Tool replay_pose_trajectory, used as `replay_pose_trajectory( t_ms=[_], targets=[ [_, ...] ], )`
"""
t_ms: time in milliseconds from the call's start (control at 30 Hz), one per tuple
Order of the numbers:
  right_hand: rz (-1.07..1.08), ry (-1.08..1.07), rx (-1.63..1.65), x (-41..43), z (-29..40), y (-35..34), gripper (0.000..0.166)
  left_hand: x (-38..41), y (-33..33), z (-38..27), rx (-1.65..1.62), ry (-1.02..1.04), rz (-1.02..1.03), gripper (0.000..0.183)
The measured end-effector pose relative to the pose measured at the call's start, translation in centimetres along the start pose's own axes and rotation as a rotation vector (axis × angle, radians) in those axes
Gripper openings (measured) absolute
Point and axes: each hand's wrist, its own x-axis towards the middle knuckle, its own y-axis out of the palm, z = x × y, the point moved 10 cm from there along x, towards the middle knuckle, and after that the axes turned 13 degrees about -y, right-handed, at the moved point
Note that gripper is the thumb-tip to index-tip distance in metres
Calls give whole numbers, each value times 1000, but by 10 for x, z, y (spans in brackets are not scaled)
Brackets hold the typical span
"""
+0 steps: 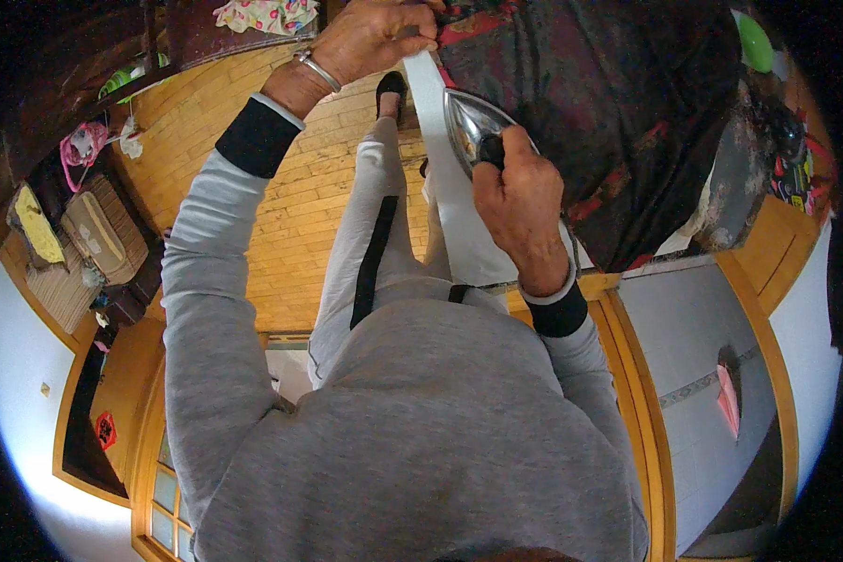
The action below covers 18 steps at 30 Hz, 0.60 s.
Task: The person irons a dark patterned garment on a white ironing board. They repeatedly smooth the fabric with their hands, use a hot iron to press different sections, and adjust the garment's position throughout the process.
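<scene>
My right hand is closed around the dark handle of a clothes iron with a shiny metal body. The iron lies at the border of a white cloth strip and a dark red-and-black patterned fabric. At the top, my left hand pinches the upper end of the white strip between thumb and fingers, with a metal bracelet on the wrist. The soleplate is turned down and hidden. The strip hangs or lies along the near edge of the patterned fabric.
A yellow wooden floor lies to the left, with a foot in a black shoe. A woven cushioned seat and pink hanger-like item are farther left. A green round object and a floral cloth lie beyond.
</scene>
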Motion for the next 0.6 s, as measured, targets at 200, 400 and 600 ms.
replay_pose_trajectory(
  t_ms=[200, 400, 600],
  targets=[
    [12, -7, -7, 8, 4, 3, 13, 0, 3, 5, 70, 29, -18, 14],
    [-19, -10, 11, 21, 11, 4, 10, 2, 1, 2, 61, 18, -6, 15],
    [21, -21, -31, 23, 17, 7, 13, -2, 1, 5, 14, -18, -26, 15]
  ],
)
